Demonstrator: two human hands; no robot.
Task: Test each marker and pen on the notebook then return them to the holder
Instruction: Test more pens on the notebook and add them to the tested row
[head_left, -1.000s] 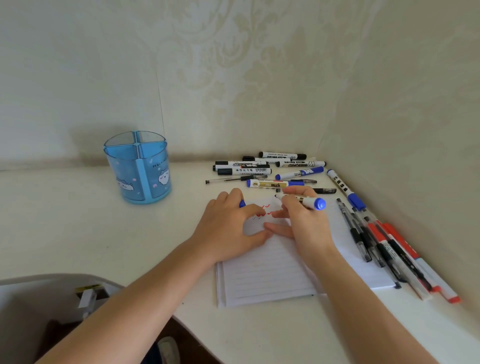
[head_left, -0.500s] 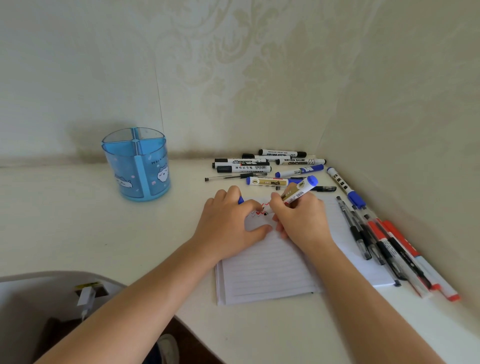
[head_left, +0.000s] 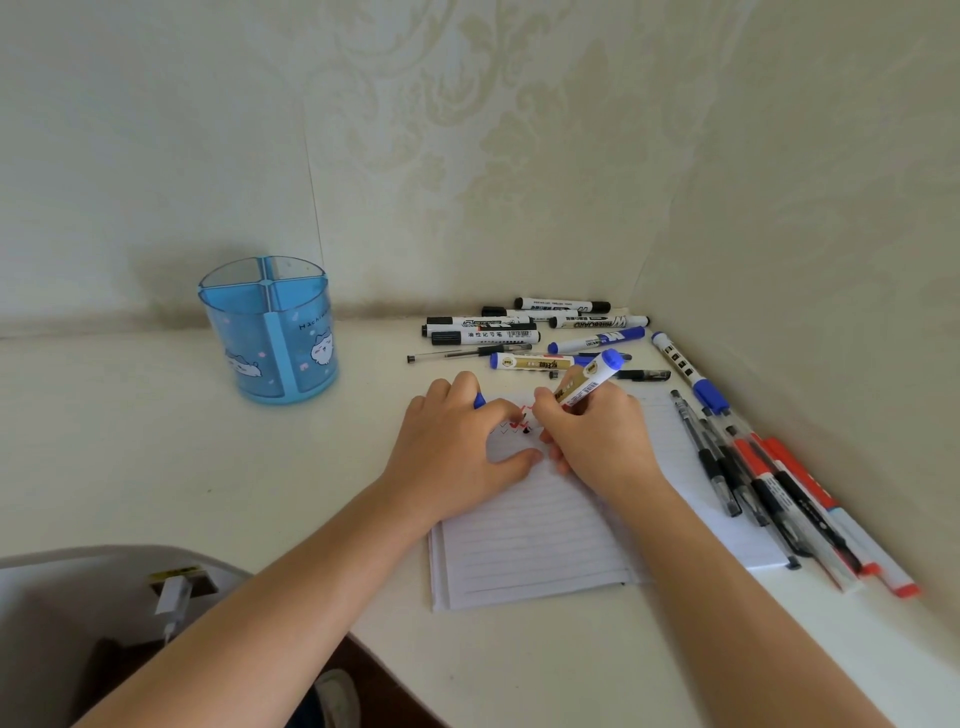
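Observation:
My right hand (head_left: 597, 436) grips a blue-ended marker (head_left: 589, 382), tilted with its tip down on the lined notebook (head_left: 530, 545) beside red scribbles. My left hand (head_left: 457, 447) rests on the page and holds a small blue cap (head_left: 479, 400) between its fingers. A blue divided holder (head_left: 270, 332) with nothing in it stands at the back left. Several markers (head_left: 530, 332) lie in a pile behind the notebook. More pens (head_left: 769, 478) lie in a row along the right wall.
The white desk sits in a corner, with walls behind and to the right. At the bottom left is the desk's curved edge, a white unit with a plugged cable (head_left: 171, 597) below it.
My right hand swung the marker from lying level to tilted up, and its tip came down onto the page. My left hand stayed put.

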